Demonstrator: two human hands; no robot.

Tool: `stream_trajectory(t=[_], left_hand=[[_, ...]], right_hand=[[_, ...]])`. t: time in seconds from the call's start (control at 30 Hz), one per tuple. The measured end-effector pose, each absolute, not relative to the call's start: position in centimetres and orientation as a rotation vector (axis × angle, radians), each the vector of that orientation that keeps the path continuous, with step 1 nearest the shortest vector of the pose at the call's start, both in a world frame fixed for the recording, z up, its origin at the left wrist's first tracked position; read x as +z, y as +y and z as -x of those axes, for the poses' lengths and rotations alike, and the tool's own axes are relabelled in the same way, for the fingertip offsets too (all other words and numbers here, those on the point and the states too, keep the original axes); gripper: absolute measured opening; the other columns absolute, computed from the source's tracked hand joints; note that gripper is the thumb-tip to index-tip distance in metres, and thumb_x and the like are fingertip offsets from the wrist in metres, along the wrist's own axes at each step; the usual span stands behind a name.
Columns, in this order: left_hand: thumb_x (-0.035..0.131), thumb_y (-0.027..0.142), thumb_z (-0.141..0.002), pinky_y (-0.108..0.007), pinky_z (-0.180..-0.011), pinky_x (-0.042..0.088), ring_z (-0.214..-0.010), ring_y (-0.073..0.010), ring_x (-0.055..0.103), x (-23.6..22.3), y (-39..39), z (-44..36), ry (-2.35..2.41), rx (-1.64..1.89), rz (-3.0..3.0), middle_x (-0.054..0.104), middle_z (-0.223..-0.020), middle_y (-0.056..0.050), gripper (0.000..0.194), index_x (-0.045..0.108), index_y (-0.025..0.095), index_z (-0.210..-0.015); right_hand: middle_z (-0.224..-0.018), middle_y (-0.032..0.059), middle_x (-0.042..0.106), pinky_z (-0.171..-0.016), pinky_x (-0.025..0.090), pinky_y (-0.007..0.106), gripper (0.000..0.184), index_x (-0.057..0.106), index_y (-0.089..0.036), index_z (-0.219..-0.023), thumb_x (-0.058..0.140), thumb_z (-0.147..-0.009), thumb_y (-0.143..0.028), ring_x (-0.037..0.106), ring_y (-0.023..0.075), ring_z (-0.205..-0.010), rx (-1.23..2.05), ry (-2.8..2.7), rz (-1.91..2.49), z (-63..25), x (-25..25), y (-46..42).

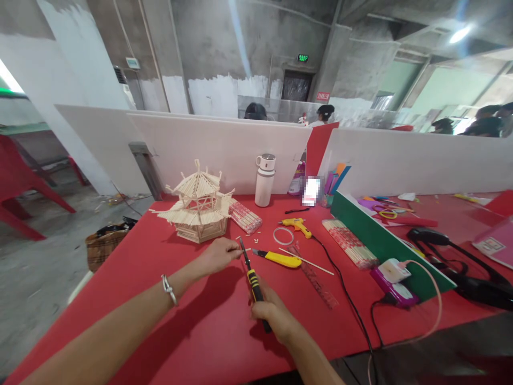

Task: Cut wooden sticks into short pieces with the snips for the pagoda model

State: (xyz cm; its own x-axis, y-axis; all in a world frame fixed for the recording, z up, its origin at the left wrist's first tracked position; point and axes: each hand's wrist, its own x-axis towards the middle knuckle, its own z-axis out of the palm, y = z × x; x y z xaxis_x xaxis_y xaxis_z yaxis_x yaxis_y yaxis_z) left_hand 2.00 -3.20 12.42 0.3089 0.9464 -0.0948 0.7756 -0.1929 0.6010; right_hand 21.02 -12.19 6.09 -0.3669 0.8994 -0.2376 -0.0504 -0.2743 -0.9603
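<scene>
My left hand (219, 255), with a silver bracelet on the wrist, pinches a short pale wooden stick (248, 249) above the red table (192, 342). My right hand (274, 310) is wrapped round a black-and-yellow-handled tool (254, 283). Its narrow metal head reaches up to the stick by my left fingertips; seen edge-on, its exact kind is unclear. Just right of the head lies a yellow utility knife (282, 260), near a long thin stick (310, 263) and a clear ruler (318, 286). A pagoda model made of sticks (200, 208) stands beyond my left hand.
Bundled sticks (246, 218) lie beside the model, more (350, 243) by a green board (385, 240). A yellow glue gun (296, 225) trails a black cord. A clear ring (283, 236), white bottle (264, 182) and purple power strip (395, 289) are on the table. White partitions (220, 141) stand behind.
</scene>
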Motion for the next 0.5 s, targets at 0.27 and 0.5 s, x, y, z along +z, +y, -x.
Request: stream_trajectory(t=[0.27,0.5], left_hand=[[0.041,0.015,-0.094,-0.030,-0.068,0.046,-0.081,-0.0217,0.062,8.7,-5.2,-3.0,1.737,0.538,-2.654,0.066,-0.090,-0.011,0.024,0.065,0.017,-0.092],[0.043,0.014,-0.088,-0.026,-0.062,0.037,-0.071,-0.0173,0.058,9.5,-4.6,-2.4,1.685,0.587,-2.508,0.065,-0.076,-0.007,0.025,0.065,0.018,-0.077]], right_hand=[[-0.083,0.0000,0.054,-0.065,0.041,0.028,0.041,0.055,-0.021,-0.092,0.059,-0.052,-0.022,0.049,0.0161,-0.074,1.736,-1.189,1.182,-21.1,4.4,-11.6],[-0.076,-0.0027,0.050,-0.060,0.037,0.026,0.039,0.051,-0.021,-0.089,0.057,-0.051,-0.017,0.045,0.0130,-0.066,1.746,-1.214,1.128,-20.9,4.4,-11.4]])
